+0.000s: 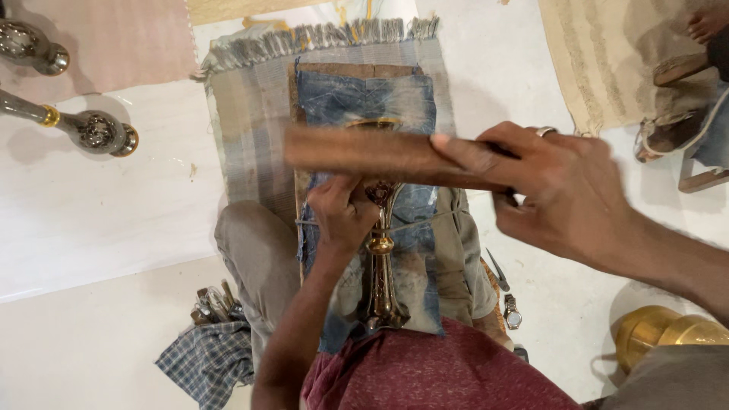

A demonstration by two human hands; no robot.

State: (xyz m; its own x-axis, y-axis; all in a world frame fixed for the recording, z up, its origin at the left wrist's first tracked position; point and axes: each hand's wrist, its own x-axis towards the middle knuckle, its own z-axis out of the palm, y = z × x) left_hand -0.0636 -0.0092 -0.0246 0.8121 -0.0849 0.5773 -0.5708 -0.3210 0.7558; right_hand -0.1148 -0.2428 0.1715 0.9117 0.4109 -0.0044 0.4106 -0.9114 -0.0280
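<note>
My right hand [554, 186] grips one end of a long brown wooden bar [364, 152], held level across the middle of the view and blurred. Below it my left hand [342, 212] is closed around the neck of a slender brass piece [380, 281] that lies lengthwise along my lap. The brass piece rests on a faded blue denim cloth [364, 99] over a wooden board. Its upper end is hidden behind the bar and my fingers.
A grey fringed mat [250, 137] lies under the board. Two silver metal pieces [91, 129] lie at the left. Small tools on a checked cloth [209, 357] sit by my knee. A brass vessel [661, 334] stands at the right; another person's sandalled feet [676, 129] are at the top right.
</note>
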